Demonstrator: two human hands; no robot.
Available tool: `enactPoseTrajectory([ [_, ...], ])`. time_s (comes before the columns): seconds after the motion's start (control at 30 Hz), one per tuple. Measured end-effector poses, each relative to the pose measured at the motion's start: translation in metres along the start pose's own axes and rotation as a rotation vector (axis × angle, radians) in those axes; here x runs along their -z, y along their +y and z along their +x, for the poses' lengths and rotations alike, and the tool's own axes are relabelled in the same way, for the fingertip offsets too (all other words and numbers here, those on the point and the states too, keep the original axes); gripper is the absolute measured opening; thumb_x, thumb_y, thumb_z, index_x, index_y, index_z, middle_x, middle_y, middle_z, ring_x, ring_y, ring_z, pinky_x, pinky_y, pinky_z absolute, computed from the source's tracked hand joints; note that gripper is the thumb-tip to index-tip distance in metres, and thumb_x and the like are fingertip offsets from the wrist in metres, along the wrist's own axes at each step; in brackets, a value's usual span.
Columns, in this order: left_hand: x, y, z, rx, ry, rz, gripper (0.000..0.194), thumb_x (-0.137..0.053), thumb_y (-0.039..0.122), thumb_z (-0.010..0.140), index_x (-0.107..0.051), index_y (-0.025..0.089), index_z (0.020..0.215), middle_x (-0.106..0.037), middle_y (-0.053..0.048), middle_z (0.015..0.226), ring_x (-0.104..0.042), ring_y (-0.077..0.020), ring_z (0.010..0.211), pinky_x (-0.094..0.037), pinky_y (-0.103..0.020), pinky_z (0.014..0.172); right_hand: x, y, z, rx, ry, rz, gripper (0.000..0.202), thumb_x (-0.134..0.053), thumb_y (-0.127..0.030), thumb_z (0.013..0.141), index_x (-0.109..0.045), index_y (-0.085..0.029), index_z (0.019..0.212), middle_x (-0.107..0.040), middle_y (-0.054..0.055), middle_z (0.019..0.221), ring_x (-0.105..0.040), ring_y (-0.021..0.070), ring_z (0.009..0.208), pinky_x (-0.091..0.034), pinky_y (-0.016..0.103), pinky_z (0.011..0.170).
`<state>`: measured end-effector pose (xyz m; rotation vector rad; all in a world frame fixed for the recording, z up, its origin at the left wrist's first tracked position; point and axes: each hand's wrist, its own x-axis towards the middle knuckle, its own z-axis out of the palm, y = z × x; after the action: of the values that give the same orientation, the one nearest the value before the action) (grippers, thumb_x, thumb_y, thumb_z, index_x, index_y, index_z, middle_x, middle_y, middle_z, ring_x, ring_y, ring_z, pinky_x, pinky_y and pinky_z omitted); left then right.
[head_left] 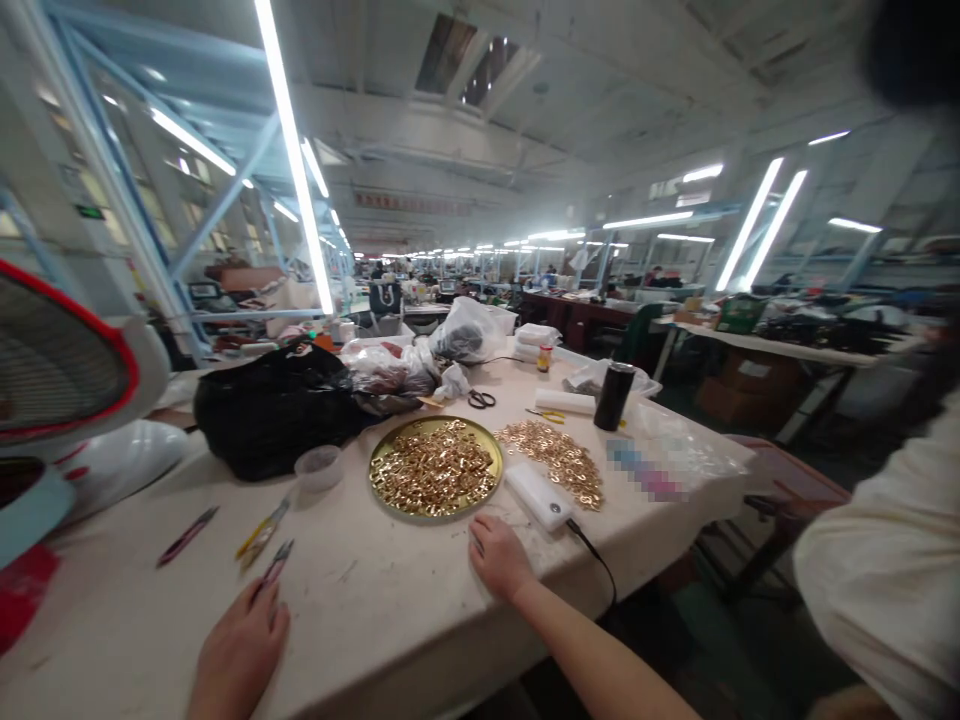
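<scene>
My left hand (241, 645) rests on the white table (390, 610) near its front edge, fingers closed around a small pink-handled snip (276, 563) that points away from me. My right hand (497, 556) lies flat on the table with fingers curled, holding nothing, just in front of a round gold tray (381, 455) heaped with small gold metal pieces. A white power bank (538, 495) with a black cable lies right beside that hand. A loose pile of gold pieces (559, 458) spreads to the right of the tray.
A black bag (274, 410), a clear plastic cup (319, 466), yellow snips (262, 530), another pink snip (186, 536), scissors (481, 399) and a black tumbler (613, 396) sit on the table. A fan (60, 365) stands at the left. A person's white sleeve (885, 570) is at the right.
</scene>
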<state>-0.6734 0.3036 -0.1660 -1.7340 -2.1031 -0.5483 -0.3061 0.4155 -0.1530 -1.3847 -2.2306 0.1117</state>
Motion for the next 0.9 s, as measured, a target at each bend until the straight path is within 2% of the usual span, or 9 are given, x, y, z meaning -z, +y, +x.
enactPoseTrajectory([
  [0.03, 0.006, 0.004, -0.001, 0.016, -0.036, 0.054, 0.041, -0.032, 0.031, 0.08, -0.057, 0.011, 0.104, -0.056, -0.015, 0.111, -0.052, -0.0247, 0.104, -0.043, -0.038, 0.091, -0.002, -0.001, -0.002, 0.004, -0.004, -0.001, 0.031, -0.046, -0.024, 0.078, -0.059, -0.019, 0.106, -0.059, 0.008, 0.111, -0.051, 0.02, 0.104, -0.038, 0.031, 0.094],
  [0.13, 0.02, 0.01, -0.002, 0.055, -0.124, 0.062, 0.04, -0.033, 0.024, 0.082, -0.054, 0.008, 0.112, -0.054, -0.017, 0.115, -0.053, -0.0244, 0.103, -0.042, -0.038, 0.09, -0.012, -0.003, -0.007, 0.014, -0.026, -0.006, 0.033, -0.041, -0.022, 0.08, -0.058, -0.014, 0.108, -0.057, 0.013, 0.114, -0.049, 0.0236, 0.107, -0.037, 0.037, 0.095],
  [0.27, 0.021, -0.001, 0.003, 0.1, -0.181, 0.077, 0.04, -0.041, 0.025, 0.082, -0.05, 0.014, 0.119, -0.05, -0.012, 0.123, -0.05, -0.0224, 0.107, -0.039, -0.035, 0.093, -0.025, 0.002, -0.01, 0.054, -0.055, -0.027, 0.038, -0.035, -0.024, 0.083, -0.055, -0.009, 0.112, -0.053, 0.017, 0.119, -0.046, 0.0262, 0.111, -0.036, 0.043, 0.097],
  [0.43, 0.008, -0.019, 0.02, 0.116, -0.174, 0.063, 0.037, -0.045, 0.023, 0.081, -0.051, 0.018, 0.117, -0.049, -0.009, 0.126, -0.044, -0.0223, 0.114, -0.033, -0.035, 0.098, -0.031, 0.006, -0.011, 0.107, -0.029, -0.107, 0.039, -0.036, -0.027, 0.083, -0.056, -0.007, 0.11, -0.056, 0.015, 0.115, -0.05, 0.0242, 0.107, -0.039, 0.039, 0.096],
  [0.57, -0.01, -0.03, 0.047, 0.202, -0.132, 0.078, 0.042, -0.046, 0.024, 0.082, -0.046, 0.016, 0.123, -0.043, -0.014, 0.131, -0.039, -0.0257, 0.119, -0.034, -0.038, 0.097, -0.031, 0.004, -0.008, 0.101, -0.024, -0.118, 0.039, -0.036, -0.028, 0.083, -0.056, -0.008, 0.11, -0.056, 0.014, 0.116, -0.05, 0.0245, 0.106, -0.041, 0.04, 0.095],
  [0.73, -0.028, -0.047, 0.07, 0.27, -0.143, 0.083, 0.036, -0.043, 0.026, 0.084, -0.05, 0.018, 0.118, -0.051, -0.012, 0.121, -0.048, -0.0224, 0.108, -0.038, -0.033, 0.089, -0.034, 0.005, -0.006, 0.084, -0.05, -0.094, 0.039, -0.036, -0.03, 0.084, -0.056, -0.01, 0.11, -0.055, 0.014, 0.117, -0.05, 0.0244, 0.108, -0.04, 0.04, 0.096],
  [0.9, -0.034, -0.069, 0.079, 0.291, -0.176, 0.106, 0.035, -0.04, 0.025, 0.085, -0.05, 0.022, 0.119, -0.053, -0.008, 0.117, -0.051, -0.0189, 0.102, -0.039, -0.029, 0.087, -0.042, 0.012, -0.005, 0.097, -0.03, -0.078, 0.039, -0.038, -0.033, 0.083, -0.056, -0.011, 0.11, -0.055, 0.013, 0.118, -0.05, 0.0252, 0.109, -0.04, 0.043, 0.096],
])
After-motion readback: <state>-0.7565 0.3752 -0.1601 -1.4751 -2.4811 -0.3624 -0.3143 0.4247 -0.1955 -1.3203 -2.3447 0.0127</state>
